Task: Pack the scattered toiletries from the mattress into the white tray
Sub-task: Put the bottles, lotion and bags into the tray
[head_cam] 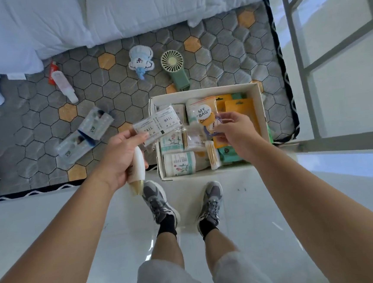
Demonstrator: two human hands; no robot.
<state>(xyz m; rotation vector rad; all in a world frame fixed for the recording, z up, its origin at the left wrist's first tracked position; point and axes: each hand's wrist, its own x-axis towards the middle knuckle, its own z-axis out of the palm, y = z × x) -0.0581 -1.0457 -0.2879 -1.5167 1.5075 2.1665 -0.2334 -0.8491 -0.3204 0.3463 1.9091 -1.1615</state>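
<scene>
The left hand [119, 156] is doing double duty: its fingers are wrapped tight around a white bottle [138, 166] with a gold cap pointing down, and thumb and forefinger pinch two flat packets [157, 127] marked NAIL that stick out up and to the right of the grip. The right hand [236, 132] is curled too, pinching the edge of a clear zip bag [203, 115] printed MY BAG. That bag hangs over the white tray [206, 173], which sits right under that hand on the near corner of the mattress [109, 91], just right of the left hand.

The tray already holds tissue packs [180, 161], a bundle of wooden sticks [212, 156] and orange packets [239, 109]. Left of the left hand lie two clear boxes [83, 136]. Farther out past both hands are a green handheld fan [173, 69], a small plush toy [140, 59], a little pale bottle [64, 86] and a red tube [51, 73].
</scene>
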